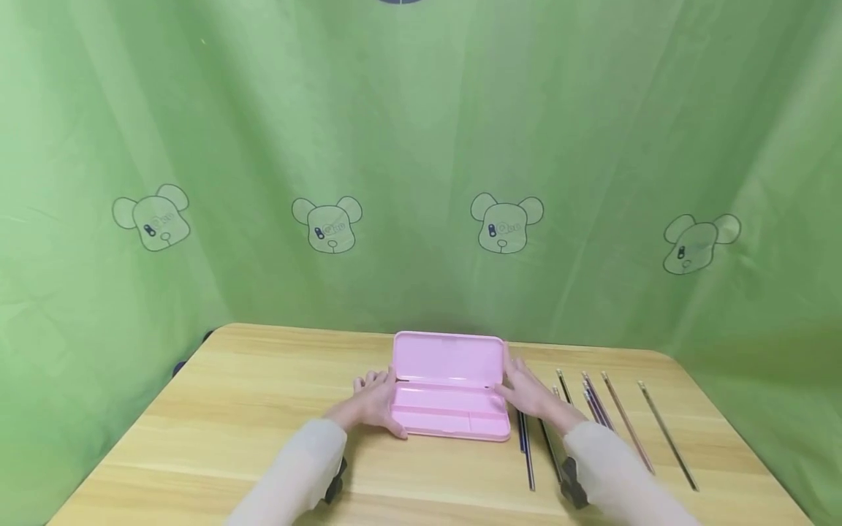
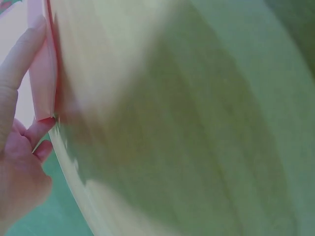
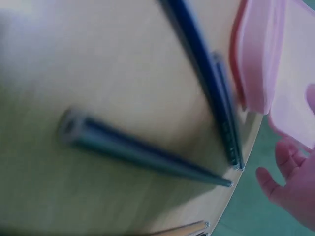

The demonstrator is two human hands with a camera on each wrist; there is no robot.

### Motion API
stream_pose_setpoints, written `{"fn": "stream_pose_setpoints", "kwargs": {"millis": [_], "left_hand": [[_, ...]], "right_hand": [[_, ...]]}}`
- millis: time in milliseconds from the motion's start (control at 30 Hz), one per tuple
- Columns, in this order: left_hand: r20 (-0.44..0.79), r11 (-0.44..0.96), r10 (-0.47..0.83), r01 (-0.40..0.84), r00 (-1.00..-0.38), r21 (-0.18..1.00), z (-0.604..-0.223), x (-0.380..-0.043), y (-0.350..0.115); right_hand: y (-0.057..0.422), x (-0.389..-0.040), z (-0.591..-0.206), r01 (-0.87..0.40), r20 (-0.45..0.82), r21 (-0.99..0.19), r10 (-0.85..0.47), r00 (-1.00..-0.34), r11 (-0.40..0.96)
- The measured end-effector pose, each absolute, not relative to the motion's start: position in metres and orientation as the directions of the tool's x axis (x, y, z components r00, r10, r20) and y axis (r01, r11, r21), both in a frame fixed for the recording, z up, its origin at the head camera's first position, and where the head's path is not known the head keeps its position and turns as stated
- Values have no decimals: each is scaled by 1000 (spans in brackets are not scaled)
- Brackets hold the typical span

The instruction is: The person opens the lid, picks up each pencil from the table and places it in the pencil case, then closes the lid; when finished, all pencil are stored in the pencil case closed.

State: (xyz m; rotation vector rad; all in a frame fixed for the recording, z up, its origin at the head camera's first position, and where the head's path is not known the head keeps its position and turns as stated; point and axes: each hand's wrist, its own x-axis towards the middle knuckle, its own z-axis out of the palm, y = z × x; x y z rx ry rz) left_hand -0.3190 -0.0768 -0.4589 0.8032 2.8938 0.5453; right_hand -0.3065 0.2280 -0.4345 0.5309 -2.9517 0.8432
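A pink pencil case lies unfolded on the table, its lid tilted up at the back. The tray inside is divided into compartments and holds nothing. My left hand grips the case's left end, thumb at the front corner and the other fingers bent behind; in the left wrist view the thumb lies along the side wall. At the right end, my right hand has its fingers extended against the lid's edge and its thumb by the hinge. Its fingers overlap the lid in the right wrist view.
Several pencils are spread on the table right of the case, including dark blue ones close beside it, a brown one and a dark one farthest right. A green curtain hangs behind the wooden table.
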Motion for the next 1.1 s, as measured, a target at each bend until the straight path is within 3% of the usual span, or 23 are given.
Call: {"fn": "stream_pose_setpoints", "kwargs": {"millis": [233,567,900,1100], "left_hand": [[-24,806,535,501,-845,316,-454,-318,-75],[-40,801,550,512,-834,311,-452,-319,-82],[-52,780,547,486,-835,393,-455,-322,-88],[-87,794,545,480,-834,372,-447,-321,-88]], "right_hand": [[237,-295,-438,-296,-44,-362,-333,-942,884],[236,-298,-444,-320,-16,-285,-338,-941,904],[236,-293,-444,-281,-15,-342,-304,-952,897],[238,-293,-446,-281,-12,-378,-308,-951,882]]}}
